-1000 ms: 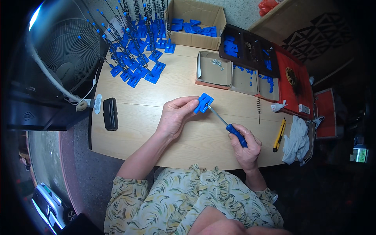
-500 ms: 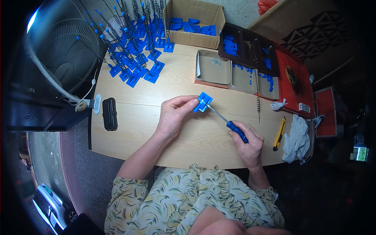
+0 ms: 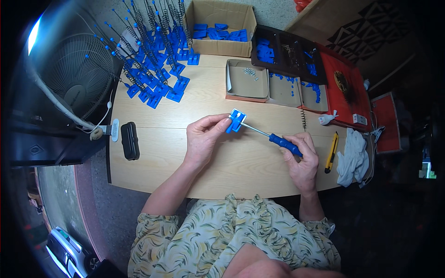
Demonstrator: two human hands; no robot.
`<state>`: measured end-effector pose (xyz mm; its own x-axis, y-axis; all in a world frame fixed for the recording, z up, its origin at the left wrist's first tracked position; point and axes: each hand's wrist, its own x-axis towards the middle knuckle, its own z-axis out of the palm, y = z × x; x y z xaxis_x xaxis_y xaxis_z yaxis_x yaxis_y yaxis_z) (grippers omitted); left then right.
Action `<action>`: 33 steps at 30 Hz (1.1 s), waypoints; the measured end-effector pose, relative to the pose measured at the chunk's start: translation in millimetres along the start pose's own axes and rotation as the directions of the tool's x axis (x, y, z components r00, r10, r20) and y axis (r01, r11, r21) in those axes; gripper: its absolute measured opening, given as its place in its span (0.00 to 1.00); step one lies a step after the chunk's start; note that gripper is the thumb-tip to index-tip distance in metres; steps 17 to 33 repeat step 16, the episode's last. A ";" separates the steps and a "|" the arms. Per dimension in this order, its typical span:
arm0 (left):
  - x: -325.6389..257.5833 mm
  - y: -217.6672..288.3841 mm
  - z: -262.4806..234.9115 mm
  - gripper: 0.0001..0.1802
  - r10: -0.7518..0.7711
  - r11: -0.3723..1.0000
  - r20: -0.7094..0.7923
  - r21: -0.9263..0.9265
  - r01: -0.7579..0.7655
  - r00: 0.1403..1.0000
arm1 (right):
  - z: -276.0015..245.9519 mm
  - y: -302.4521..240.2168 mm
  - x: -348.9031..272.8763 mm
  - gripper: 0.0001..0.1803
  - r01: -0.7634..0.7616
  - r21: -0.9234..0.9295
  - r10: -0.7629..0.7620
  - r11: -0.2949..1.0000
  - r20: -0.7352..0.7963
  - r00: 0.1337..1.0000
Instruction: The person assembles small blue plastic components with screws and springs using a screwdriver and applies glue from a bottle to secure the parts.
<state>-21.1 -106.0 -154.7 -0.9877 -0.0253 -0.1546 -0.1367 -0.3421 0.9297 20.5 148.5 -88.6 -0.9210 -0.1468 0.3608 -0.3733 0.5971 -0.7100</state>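
My left hand (image 3: 202, 139) pinches a small blue plastic base (image 3: 237, 121) between thumb and fingers, above the middle of the table. A blue-handled screwdriver (image 3: 283, 143) is gripped in my right hand (image 3: 303, 160). Its metal shaft points leftward, and the tip meets the right side of the blue part; exactly what it touches there is too small to make out. Beyond my right hand lies a black coil spring on a rod (image 3: 303, 119). A yellow utility knife (image 3: 331, 153) rests to the right of that hand.
Far left stand several blue bases with springs and rods (image 3: 153, 69). Behind are a cardboard box (image 3: 222, 47) of blue parts, an open small box (image 3: 247, 88) with metal bits, and a dark tray (image 3: 292, 67). White gloves (image 3: 353, 157), a black case (image 3: 130, 141) and a fan (image 3: 74, 74) flank the table.
My right hand has moved slightly right, and the screwdriver lies at a flatter angle. The blue base has tilted a little in my left hand. The whole view has shifted slightly.
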 end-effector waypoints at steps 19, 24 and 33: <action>0.5 -3.9 -2.2 0.13 0.027 0.999 -0.031 0.038 -0.026 0.999 | -1.0 8.5 -14.0 0.22 -0.389 0.395 0.316 0.832 0.239 0.918; 0.5 -3.9 -2.2 0.13 0.027 0.999 -0.031 0.038 -0.026 0.999 | -1.0 8.5 -14.0 0.22 -0.389 0.395 0.316 0.832 0.239 0.918; 0.5 -3.9 -2.2 0.13 0.027 0.999 -0.031 0.038 -0.026 0.999 | -1.0 8.5 -14.0 0.22 -0.389 0.395 0.316 0.832 0.239 0.918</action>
